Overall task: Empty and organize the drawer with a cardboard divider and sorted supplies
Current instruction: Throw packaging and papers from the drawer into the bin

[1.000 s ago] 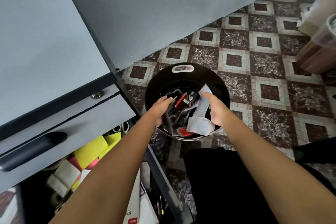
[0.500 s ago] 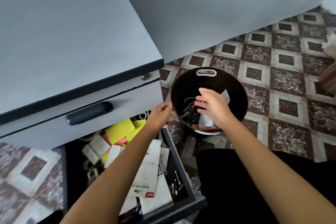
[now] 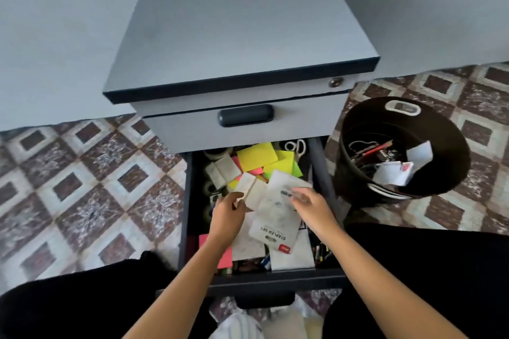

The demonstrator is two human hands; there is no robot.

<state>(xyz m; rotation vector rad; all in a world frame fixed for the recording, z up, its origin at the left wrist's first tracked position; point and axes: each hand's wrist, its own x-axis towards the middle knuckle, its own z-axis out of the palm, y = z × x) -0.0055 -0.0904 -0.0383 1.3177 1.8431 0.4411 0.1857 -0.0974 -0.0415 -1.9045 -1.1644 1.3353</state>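
Note:
The lower drawer (image 3: 184, 201) of the grey cabinet (image 3: 242, 36) is pulled out and full of mixed supplies. Both my hands are inside it. My left hand (image 3: 228, 213) has curled fingers pinching the near corner of a white pad (image 3: 249, 187). My right hand (image 3: 312, 208) lies with its fingers stretched onto the upper edge of a white stapler set package (image 3: 276, 217); motion blur hides any grip. Yellow sticky notes (image 3: 257, 155), a pink pad (image 3: 225, 257), scissors (image 3: 297, 146), tape rolls and pens fill the remaining space.
A black bin (image 3: 355, 170) stands on the patterned tile floor right of the drawer, holding papers, cables and pens. The upper drawer (image 3: 245, 115) is closed. My dark-clothed legs flank the drawer front. White fabric lies on the floor below it.
Both hands left the black bin and moved left into the open drawer. The view swung from the bin to the cabinet front.

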